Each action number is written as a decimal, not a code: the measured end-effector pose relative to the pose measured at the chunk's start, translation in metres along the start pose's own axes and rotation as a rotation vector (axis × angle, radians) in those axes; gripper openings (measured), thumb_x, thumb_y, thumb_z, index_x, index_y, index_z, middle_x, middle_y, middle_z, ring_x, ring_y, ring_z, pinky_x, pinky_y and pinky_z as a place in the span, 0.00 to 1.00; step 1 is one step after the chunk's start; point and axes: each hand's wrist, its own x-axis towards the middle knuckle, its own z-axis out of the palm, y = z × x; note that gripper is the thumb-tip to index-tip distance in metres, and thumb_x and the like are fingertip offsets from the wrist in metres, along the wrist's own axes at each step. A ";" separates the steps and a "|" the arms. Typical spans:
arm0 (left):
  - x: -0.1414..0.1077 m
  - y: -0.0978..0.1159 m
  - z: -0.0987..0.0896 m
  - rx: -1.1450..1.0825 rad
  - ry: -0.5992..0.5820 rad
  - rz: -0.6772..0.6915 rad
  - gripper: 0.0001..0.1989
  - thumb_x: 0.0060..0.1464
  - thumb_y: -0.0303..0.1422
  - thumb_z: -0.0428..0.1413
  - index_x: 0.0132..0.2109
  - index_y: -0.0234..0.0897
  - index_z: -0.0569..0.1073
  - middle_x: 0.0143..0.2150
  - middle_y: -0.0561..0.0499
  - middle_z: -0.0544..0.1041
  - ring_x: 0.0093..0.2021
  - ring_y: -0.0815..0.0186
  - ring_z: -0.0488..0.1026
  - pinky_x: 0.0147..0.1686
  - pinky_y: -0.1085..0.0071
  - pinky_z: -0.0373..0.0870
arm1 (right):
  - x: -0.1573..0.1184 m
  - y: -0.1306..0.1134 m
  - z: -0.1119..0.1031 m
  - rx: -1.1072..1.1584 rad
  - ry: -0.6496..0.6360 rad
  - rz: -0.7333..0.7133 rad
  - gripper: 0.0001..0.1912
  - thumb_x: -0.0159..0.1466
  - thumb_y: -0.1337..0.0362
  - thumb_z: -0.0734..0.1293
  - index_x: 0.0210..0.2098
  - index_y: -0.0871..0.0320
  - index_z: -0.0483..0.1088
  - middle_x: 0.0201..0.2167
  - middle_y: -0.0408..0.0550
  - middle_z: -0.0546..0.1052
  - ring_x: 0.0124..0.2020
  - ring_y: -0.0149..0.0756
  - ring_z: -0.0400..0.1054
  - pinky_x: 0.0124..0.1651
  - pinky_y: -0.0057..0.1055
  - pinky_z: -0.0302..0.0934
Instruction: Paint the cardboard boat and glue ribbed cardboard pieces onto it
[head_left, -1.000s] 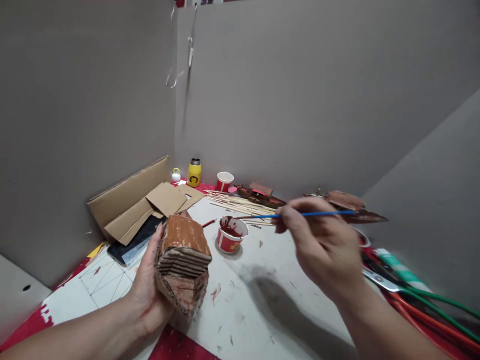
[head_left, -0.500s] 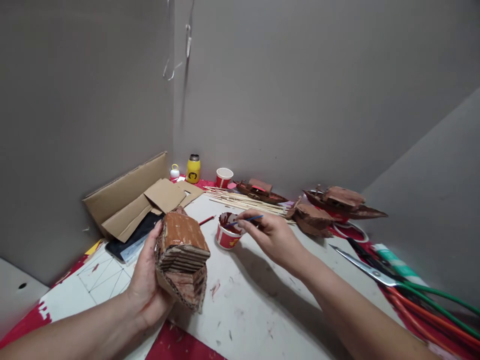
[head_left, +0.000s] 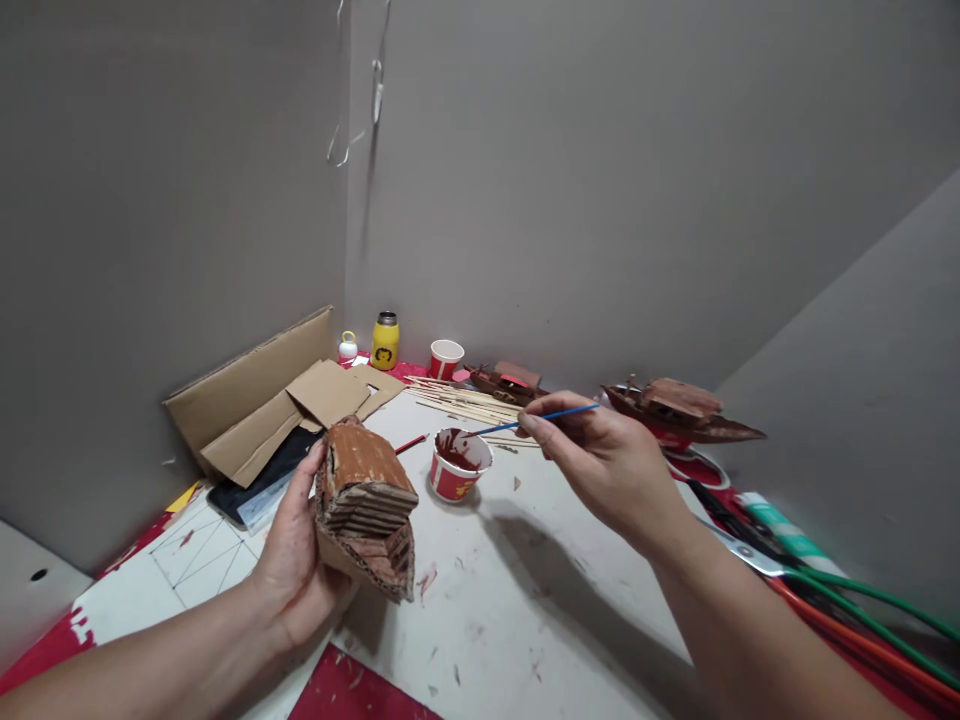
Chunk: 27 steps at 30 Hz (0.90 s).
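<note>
In my left hand (head_left: 296, 560) rests a cardboard model boat (head_left: 367, 510), tilted, its curved roof coated with brown paint and its corrugated edges showing. My fingers wrap around its left side and underside. My right hand (head_left: 607, 460) pinches a thin blue paintbrush (head_left: 559, 413) that points left. The brush's tip is over the rim of a red and white paper cup (head_left: 454, 485), which has dark reddish-brown paint smeared inside. A dark red pencil (head_left: 411, 443) lies on the white board between the boat and the cup.
Thin wooden sticks (head_left: 442, 398) lie behind the cup, near two brown model boats (head_left: 686, 405). Cardboard pieces (head_left: 259, 400), a yellow bottle (head_left: 385, 343) and another paper cup (head_left: 447, 358) stand at the back left. Scissors (head_left: 750, 553) and green and orange cables (head_left: 862, 590) lie at right.
My right hand has moved up and to the right, lifting the paintbrush out of the paint cup. My left hand still holds the boat in nearly the same place.
</note>
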 end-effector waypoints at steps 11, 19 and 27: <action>0.002 -0.001 -0.003 -0.019 -0.051 -0.034 0.26 0.55 0.44 0.57 0.56 0.34 0.72 0.39 0.45 0.82 0.36 0.60 0.79 0.42 0.63 0.73 | -0.004 0.022 0.037 -0.015 -0.298 -0.064 0.08 0.61 0.63 0.65 0.33 0.56 0.77 0.33 0.49 0.82 0.33 0.39 0.75 0.36 0.35 0.67; 0.002 0.000 -0.001 -0.035 -0.023 -0.040 0.24 0.54 0.44 0.58 0.54 0.35 0.73 0.38 0.44 0.82 0.35 0.59 0.79 0.42 0.62 0.73 | 0.000 0.011 0.013 0.002 -0.057 -0.069 0.11 0.62 0.59 0.65 0.30 0.58 0.75 0.27 0.47 0.80 0.26 0.36 0.72 0.29 0.32 0.65; 0.004 0.000 -0.005 -0.022 -0.043 -0.049 0.25 0.53 0.44 0.59 0.55 0.36 0.72 0.38 0.45 0.82 0.35 0.59 0.79 0.42 0.62 0.74 | 0.003 0.004 -0.002 0.071 0.104 0.022 0.12 0.60 0.55 0.68 0.28 0.58 0.74 0.18 0.42 0.72 0.19 0.30 0.63 0.20 0.27 0.57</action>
